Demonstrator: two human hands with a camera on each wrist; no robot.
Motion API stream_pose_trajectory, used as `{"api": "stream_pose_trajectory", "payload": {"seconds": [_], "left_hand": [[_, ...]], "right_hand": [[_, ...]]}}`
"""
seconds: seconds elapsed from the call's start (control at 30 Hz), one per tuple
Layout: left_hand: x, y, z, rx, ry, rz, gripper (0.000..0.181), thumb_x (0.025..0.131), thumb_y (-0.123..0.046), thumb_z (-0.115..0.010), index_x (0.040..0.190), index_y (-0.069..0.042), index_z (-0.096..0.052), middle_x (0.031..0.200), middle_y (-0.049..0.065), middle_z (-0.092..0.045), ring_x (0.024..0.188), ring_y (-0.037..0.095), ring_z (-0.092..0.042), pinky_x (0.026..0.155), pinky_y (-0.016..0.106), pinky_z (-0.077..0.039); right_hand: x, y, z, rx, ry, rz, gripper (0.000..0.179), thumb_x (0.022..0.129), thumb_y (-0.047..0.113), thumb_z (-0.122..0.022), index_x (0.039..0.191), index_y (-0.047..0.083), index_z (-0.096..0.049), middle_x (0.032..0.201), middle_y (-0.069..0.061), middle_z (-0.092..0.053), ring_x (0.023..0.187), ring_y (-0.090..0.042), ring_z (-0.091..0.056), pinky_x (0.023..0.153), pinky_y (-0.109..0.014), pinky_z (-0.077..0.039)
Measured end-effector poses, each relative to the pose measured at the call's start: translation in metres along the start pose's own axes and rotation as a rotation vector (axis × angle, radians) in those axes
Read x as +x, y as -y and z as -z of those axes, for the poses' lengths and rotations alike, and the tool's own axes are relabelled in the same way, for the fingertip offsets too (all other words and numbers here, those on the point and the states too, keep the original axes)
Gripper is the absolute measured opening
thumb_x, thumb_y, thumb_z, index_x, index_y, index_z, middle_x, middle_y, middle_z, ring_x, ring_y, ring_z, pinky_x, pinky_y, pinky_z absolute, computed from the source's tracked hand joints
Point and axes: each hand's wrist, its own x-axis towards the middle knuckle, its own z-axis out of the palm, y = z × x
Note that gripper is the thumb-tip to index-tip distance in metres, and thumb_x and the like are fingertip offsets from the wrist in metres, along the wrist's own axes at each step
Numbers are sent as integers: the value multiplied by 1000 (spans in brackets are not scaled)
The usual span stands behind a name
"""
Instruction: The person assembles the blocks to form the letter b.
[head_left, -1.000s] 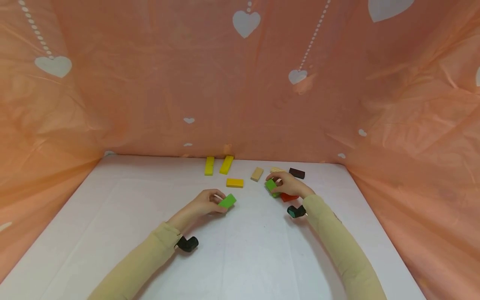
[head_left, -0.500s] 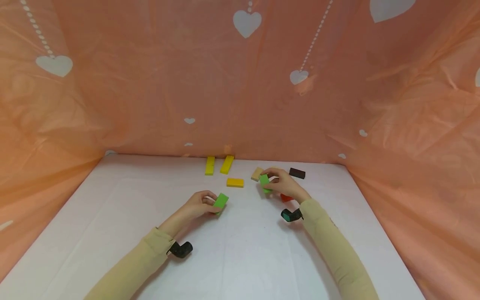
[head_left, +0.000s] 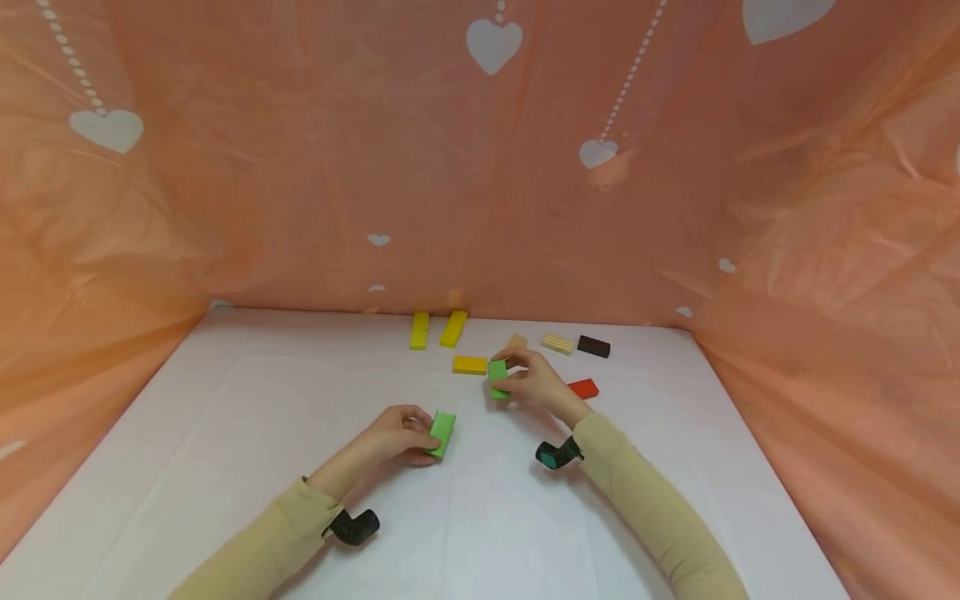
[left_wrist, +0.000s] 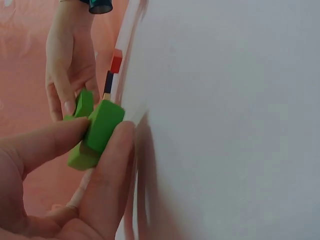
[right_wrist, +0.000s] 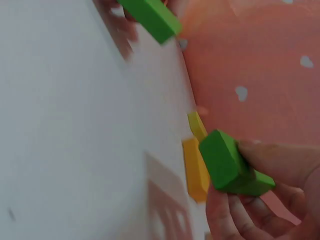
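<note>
My left hand point(head_left: 397, 433) pinches a green block point(head_left: 442, 434) between thumb and fingers, left of the table's middle. In the left wrist view this green block point(left_wrist: 105, 125) is gripped near one end. Further back and to the right, my right hand point(head_left: 536, 385) pinches another green block point(head_left: 498, 379). The right wrist view shows that green block point(right_wrist: 220, 160) held off the table, its shadow lying apart from it. The two green blocks are separate in the head view. Just behind the right hand, a beige block point(head_left: 517, 341) is partly hidden by it.
Two yellow blocks point(head_left: 420, 331) lie near the back wall, with an orange-yellow block point(head_left: 469, 365) in front. A striped block point(head_left: 558, 343) and a dark block point(head_left: 594, 346) lie at the back right. A red block point(head_left: 583, 389) is beside the right wrist. Orange cloth point(head_left: 337, 208) encloses the white table point(head_left: 495, 517).
The right hand has carried its green block left and slightly nearer, uncovering the red and striped blocks. The left hand has drawn its green block nearer and slightly left, tilting it more upright in view.
</note>
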Motion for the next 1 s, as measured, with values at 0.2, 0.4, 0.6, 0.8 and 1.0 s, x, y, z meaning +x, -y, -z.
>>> {"api": "stream_pose_trajectory", "payload": {"seconds": [0.2, 0.4, 0.6, 0.8, 1.0], "left_hand": [[-5, 7, -3, -5, -57, 18, 28, 81, 6, -70, 102, 11, -52, 84, 15, -59, 70, 20, -64, 66, 33, -60], [-14, 9, -5, -4, -58, 15, 29, 82, 5, -70, 102, 12, -51, 83, 14, -61, 70, 20, -64, 65, 32, -59], [-16, 10, -6, 21, -99, 17, 28, 81, 4, -72, 100, 12, -53, 80, 15, -61, 65, 18, -64, 62, 31, -59], [-21, 10, -9, 46, -125, 20, 25, 80, 4, -72, 96, 11, -54, 77, 14, -60, 59, 18, -64, 59, 31, -59], [-24, 9, -10, 114, -129, 7, 17, 83, 0, -71, 90, 8, -57, 72, 12, -63, 54, 18, -63, 54, 30, -58]], "right_hand": [[-3, -1, -18, 34, -24, -9, 40, 84, 10, -74, 121, 7, -59, 116, -14, -55, 89, -24, -63, 77, -31, -57], [-3, -5, -33, 58, 1, 17, 41, 84, 6, -74, 121, 5, -58, 110, -13, -54, 82, -19, -61, 71, -25, -56], [-2, -5, -43, 53, 27, 41, 38, 85, 5, -72, 120, 4, -59, 105, -11, -53, 74, -15, -57, 65, -20, -52], [-1, -5, -51, 63, 28, 30, 37, 85, 3, -71, 120, 2, -59, 108, -13, -55, 80, -18, -58, 68, -23, -53], [-1, -6, -57, 63, 47, 16, 38, 86, 4, -71, 122, 3, -60, 114, -13, -56, 88, -20, -58, 71, -25, -55]]}}
